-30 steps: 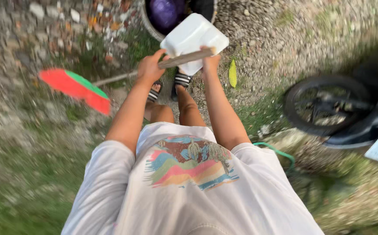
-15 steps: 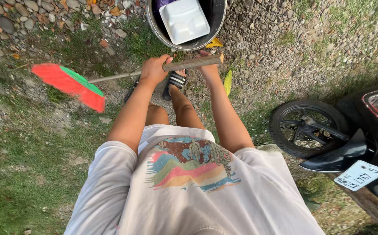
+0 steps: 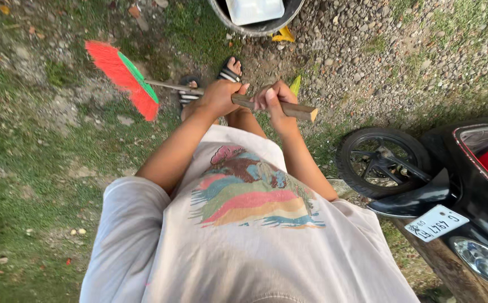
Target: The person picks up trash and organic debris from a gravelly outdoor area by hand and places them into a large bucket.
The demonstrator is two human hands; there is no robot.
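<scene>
Red-and-green bristled broom point(image 3: 125, 78) on a brown wooden handle point(image 3: 272, 106) lies slantwise in front of the person, held in both hands, its fan of bristles lifted off the grass out beyond the left-hand grip. Left hand point(image 3: 220, 96) is wrapped shut round the handle at mid-length, fingers curled over the top. Just beside it, toward the handle's butt end, the right hand point(image 3: 275, 101) is closed round the same stick, with only a short stub of wood sticking out past it. Ahead of the grip, at the toes of the striped sandals point(image 3: 230, 72), stands a dark round bin point(image 3: 258, 22) with a white foam tray point(image 3: 254, 8) already lying inside; a yellow leaf point(image 3: 282, 36) and other scattered leaves remain on the gravel. Right of the hands stands a parked black motorbike point(image 3: 451, 179).
</scene>
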